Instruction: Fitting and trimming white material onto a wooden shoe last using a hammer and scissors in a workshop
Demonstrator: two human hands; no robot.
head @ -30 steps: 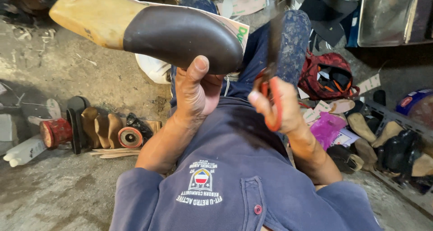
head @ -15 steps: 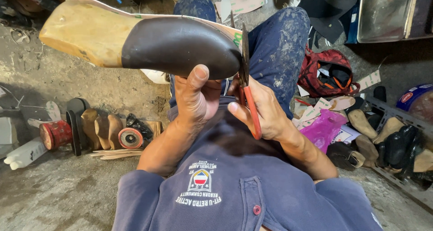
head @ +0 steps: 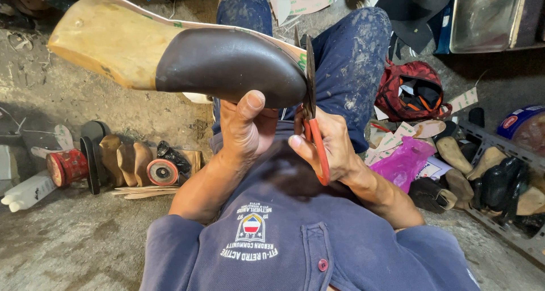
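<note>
The wooden shoe form with dark leather on its toe lies sideways over the knees — toe right, heel left. The left hand grips it from below. The right hand is closed around red-handled pliers, tip up at the toe. A crate holds more shoe forms.

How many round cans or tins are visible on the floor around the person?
2. A red can lies on its side at the left, beside the dark soles. A blue tin with a red label sits at the far right edge, partly cut off. Others may be hidden among the clutter.
</note>
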